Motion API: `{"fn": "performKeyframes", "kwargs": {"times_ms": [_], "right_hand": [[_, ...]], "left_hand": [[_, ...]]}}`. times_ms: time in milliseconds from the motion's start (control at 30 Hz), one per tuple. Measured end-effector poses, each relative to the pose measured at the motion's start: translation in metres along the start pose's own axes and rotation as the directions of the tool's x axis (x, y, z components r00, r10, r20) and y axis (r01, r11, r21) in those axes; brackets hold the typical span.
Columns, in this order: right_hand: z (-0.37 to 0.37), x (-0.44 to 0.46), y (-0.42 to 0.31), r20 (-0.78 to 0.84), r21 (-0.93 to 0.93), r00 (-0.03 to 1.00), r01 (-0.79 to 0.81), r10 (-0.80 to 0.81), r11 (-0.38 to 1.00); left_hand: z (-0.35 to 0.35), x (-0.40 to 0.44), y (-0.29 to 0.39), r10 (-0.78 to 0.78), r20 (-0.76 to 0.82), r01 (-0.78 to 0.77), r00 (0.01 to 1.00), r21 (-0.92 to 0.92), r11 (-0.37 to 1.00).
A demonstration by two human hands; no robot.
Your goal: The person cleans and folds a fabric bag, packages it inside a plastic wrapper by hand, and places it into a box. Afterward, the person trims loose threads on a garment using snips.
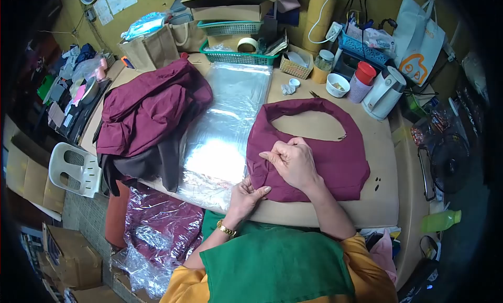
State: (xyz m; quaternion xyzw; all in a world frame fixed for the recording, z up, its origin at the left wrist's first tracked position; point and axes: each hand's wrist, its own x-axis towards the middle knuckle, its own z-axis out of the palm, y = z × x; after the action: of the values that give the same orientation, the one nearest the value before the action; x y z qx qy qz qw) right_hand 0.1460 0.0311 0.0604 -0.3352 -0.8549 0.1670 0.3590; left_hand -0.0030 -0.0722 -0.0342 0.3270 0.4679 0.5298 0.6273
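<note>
Left hand [246, 196] has a pinch on the lower edge of a maroon bag-shaped piece [335, 169], at about 8 o'clock if you make that piece the middle of the dial; right hand [293, 159] sits on top of it, just off center toward 8, fingers curled in and thumb poking out toward 9; honestly can't tell if it's got a bit of cloth or anything else tucked in there. The piece itself lies flat on the tan table [385, 161], strap loop arching up at 12.

Rest of the dial: a stack of shiny clear plastic [225, 109] just beside it toward 10; past that, a heap of maroon and dark cloth [149, 112] between 9 and 10; a green basket [236, 58] with a tape roll [248, 45] in it at 11; a small dark tool [314, 94] right around 12; a white bowl [337, 86] at 1; a white kettle [383, 93] at 2; 2 little dark marks [377, 183] on the table at 4.
</note>
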Motion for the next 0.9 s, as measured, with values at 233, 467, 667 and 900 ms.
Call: {"fn": "performKeyframes", "kwargs": {"times_ms": [233,467,667,900], "right_hand": [[0.004,-0.005,0.017,-0.083,0.07,0.981,-0.173,0.178,0.982],[0.005,-0.012,0.012,-0.059,0.137,0.993,-0.097,0.106,0.986],[-0.021,-0.009,-0.001,-0.173,-0.025,0.947,0.269,-0.269,0.963],[-0.018,-0.005,-0.002,-0.07,-0.037,0.965,0.252,-0.254,0.967]], "left_hand": [[0.011,-0.009,-0.003,0.361,-0.198,-0.279,0.911,0.348,0.895],[0.008,0.02,0.043,0.796,0.088,-0.557,0.599,0.76,0.335],[0.007,0.029,0.043,0.71,0.09,-0.585,0.699,0.643,0.494],[0.012,0.028,0.043,0.731,0.098,-0.645,0.676,0.559,0.521]]}}
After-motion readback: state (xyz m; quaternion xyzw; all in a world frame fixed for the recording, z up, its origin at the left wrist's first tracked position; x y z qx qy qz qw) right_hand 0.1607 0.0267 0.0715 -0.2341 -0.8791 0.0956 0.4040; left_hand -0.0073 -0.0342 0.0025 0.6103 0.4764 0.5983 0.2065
